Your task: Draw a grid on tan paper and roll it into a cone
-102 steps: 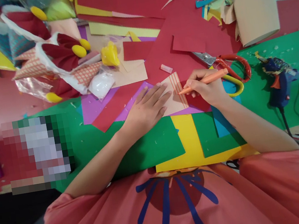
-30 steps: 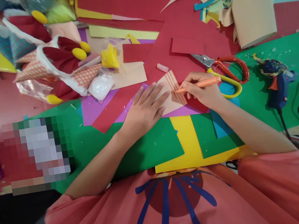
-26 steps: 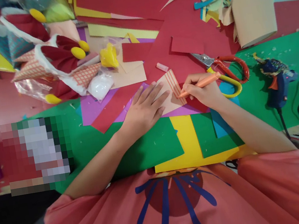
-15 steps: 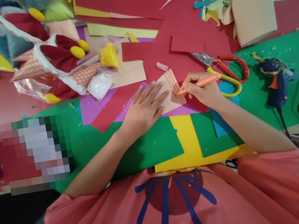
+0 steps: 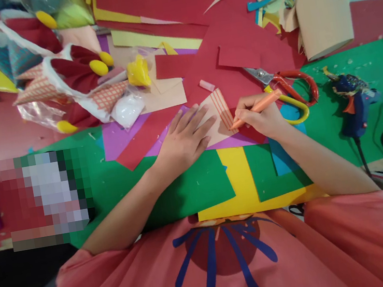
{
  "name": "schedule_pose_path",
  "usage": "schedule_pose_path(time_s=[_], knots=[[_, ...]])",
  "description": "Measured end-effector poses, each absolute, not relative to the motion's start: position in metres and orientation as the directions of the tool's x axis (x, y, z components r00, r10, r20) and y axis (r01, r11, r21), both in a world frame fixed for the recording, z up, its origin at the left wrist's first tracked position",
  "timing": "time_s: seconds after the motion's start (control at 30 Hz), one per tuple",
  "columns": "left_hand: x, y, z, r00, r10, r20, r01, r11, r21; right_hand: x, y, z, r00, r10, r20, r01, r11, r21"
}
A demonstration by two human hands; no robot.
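Observation:
A cream paper piece (image 5: pixel 209 106) lies on red and purple sheets, with orange lines drawn along and across its right end. My left hand (image 5: pixel 185 137) rests flat on its left part, fingers spread. My right hand (image 5: pixel 256 115) is closed round an orange marker (image 5: pixel 265 101), whose tip touches the paper near its lower right corner. Just above the paper lies a small pale pink marker cap (image 5: pixel 207 85). Scissors (image 5: pixel 278 82) with one red and one yellow handle lie open beyond my right hand.
At the right, a blue glue gun (image 5: pixel 354 106) with a cord lies on a green sheet (image 5: pixel 376 63). Stuffed cloth pieces (image 5: pixel 77 74) fill the upper left. A rolled beige sheet (image 5: pixel 324 13) and paper scraps are at the upper right. A blurred patch covers something at the left.
The marker tip has moved down and slightly right, toward the paper's lower corner, and the lines across the stripes now reach lower. My left hand has stayed in place.

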State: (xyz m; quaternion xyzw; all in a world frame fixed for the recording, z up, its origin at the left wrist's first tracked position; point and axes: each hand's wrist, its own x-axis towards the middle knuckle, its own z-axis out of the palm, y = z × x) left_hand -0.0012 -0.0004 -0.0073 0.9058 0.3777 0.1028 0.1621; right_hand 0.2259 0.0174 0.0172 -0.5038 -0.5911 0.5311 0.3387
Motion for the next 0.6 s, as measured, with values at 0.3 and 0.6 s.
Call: schedule_pose_path(time_s=[0.3, 0.6], knots=[[-0.0012, -0.0006, -0.0081, 0.692, 0.717, 0.078, 0.654, -0.669, 0.351, 0.2246, 0.0163, 0.0179, -0.214, 0.972, -0.098, 0.275, -0.036, -0.961], [-0.0010, -0.0004, -0.0066, 0.690, 0.720, 0.068, 0.649, -0.658, 0.382, 0.2243, 0.0161, 0.0189, -0.269, 0.956, -0.114, 0.299, -0.029, -0.954]])
